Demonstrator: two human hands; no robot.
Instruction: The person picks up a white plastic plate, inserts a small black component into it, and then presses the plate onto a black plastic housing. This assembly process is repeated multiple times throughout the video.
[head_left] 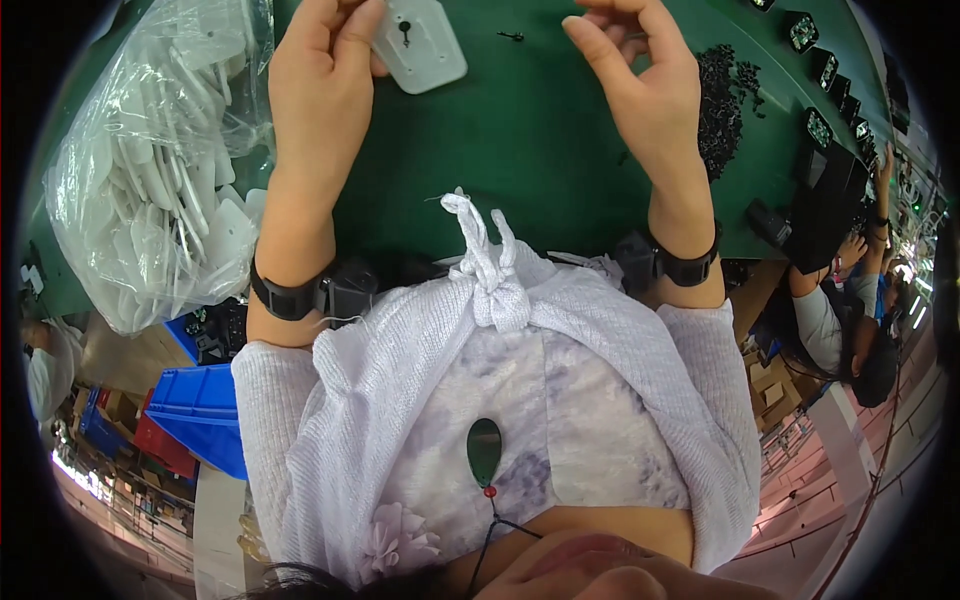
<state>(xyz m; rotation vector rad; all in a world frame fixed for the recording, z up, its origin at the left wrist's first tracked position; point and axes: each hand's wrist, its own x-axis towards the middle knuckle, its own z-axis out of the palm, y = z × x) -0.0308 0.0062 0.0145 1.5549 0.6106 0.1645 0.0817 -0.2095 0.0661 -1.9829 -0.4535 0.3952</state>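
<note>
My left hand (325, 75) grips a flat, whitish plastic plate (432, 68) by its left side, thumb on top. The plate has rounded corners, and a small black piece (405, 30) sits on its face. My right hand (645, 75) is raised over the table on the right, thumb and forefinger apart, with nothing seen between them. Its fingertips are partly cut off by the upper edge. Between my hands a similar small black piece (511, 36) lies on the green tabletop (490, 130).
A clear plastic bag (150, 190) full of whitish plates lies at the left. Right of my right hand is a heap of small black parts (722, 105). Black devices with circuit boards (818, 127) line the far right. Blue bins (200, 405) stand lower left; a co-worker (850, 320) sits at right.
</note>
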